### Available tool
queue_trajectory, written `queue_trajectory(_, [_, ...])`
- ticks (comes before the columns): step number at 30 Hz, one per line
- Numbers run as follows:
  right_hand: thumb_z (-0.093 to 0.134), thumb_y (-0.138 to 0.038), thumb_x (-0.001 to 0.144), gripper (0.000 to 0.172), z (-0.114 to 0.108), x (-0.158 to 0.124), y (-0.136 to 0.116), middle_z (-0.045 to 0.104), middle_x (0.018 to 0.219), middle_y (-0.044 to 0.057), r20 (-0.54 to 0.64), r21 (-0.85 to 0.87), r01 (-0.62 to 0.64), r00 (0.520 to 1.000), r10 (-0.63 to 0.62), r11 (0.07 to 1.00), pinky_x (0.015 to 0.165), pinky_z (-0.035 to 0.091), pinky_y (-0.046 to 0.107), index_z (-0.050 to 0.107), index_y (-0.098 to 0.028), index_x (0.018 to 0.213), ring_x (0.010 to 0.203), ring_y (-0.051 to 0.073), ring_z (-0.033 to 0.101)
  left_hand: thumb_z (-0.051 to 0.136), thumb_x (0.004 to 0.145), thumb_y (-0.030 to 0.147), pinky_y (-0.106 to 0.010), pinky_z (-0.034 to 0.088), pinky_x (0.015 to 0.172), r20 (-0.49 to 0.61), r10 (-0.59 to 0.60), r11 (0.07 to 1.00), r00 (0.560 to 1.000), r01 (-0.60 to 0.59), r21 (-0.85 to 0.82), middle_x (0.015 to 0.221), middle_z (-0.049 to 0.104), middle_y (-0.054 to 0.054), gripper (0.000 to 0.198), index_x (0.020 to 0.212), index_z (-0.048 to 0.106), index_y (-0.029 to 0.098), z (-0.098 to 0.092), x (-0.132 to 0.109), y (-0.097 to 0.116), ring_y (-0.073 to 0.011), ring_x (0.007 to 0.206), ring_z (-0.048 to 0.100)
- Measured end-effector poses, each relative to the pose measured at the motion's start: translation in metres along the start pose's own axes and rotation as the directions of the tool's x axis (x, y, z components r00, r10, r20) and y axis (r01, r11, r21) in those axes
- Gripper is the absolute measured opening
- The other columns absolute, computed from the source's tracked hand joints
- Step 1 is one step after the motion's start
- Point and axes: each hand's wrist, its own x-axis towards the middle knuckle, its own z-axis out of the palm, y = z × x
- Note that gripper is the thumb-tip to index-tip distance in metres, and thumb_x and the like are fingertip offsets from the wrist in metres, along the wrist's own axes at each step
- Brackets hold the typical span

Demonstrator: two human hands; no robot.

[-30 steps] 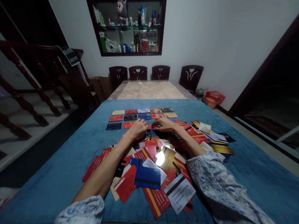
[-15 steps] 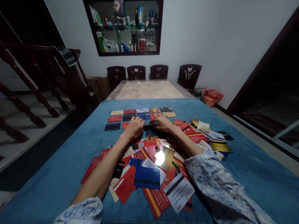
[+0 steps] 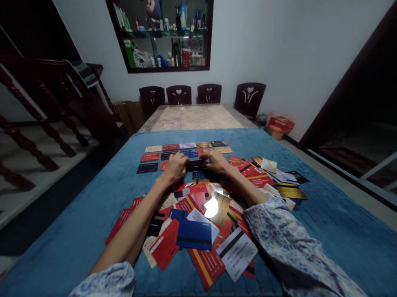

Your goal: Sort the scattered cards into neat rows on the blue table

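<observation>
Between my hands is a dark card (image 3: 196, 163), seen nearly edge-on and tilted up off the cloth. My left hand (image 3: 176, 166) has its fingers closed on the card's left end. At the right end, my right hand (image 3: 217, 161) pinches the same card. Just beyond them lie rows of cards, face up; the front row begins with a dark blue card (image 3: 147, 167) and a red card (image 3: 163, 166), the latter partly hidden by my left hand. Under and between my forearms spreads a loose heap of cards, including a blue one (image 3: 193, 229) and a silver one (image 3: 237, 253).
A blue cloth (image 3: 103, 190) covers the near part of the table. More cards, among them a gold one (image 3: 291, 190), overlap to the right of my right forearm. Bare marble tabletop (image 3: 196, 117) and several dark chairs (image 3: 209, 93) are at the back.
The dark card has tilted so that more of its surface shows between my hands. Both hands have shifted only slightly; the view has moved a little. The laid cards and heap look unchanged.
</observation>
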Motion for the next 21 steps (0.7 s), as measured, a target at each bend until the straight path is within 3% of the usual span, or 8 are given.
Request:
queue_trajectory(10, [0.057,-0.016,0.081,0.028,0.005,-0.002,0.007,0.076,0.095,0.007,0.031,0.066,-0.060,0.998,0.058,0.996,0.072,0.043,0.025,0.077,-0.018,0.100,0.088,0.021,0.066,0.047,0.085,0.004,-0.038,0.047,0.089,-0.061,-0.086,0.990,0.994,0.079,-0.117,0.100,0.072,-0.009,0.033,0.097,0.074,0.019,0.007,0.002,-0.006,-0.0234,0.100,0.062])
queue_trajectory(15, [0.058,-0.021,0.083,0.019,0.008,0.002,0.014,0.075,0.086,0.005,-0.108,0.190,-0.003,0.994,0.024,0.982,0.074,0.044,0.026,0.076,-0.017,0.090,0.082,0.019,0.065,0.048,0.083,0.003,-0.037,0.049,0.092,-0.060,-0.139,0.981,0.988,0.129,-0.147,0.102,0.074,-0.008,0.033,0.100,0.073,0.018,0.007,0.001,-0.006,-0.0235,0.104,0.063])
queue_trajectory(21, [0.065,-0.017,0.082,0.010,0.010,0.007,0.013,0.075,0.091,0.006,-0.277,0.294,0.027,0.959,0.058,0.956,0.079,0.045,0.029,0.073,-0.018,0.088,0.087,0.020,0.065,0.052,0.081,0.006,-0.039,0.050,0.093,-0.048,-0.168,0.973,0.985,0.157,-0.170,0.101,0.074,-0.010,0.030,0.099,0.073,0.017,0.013,-0.001,-0.003,-0.0261,0.105,0.063])
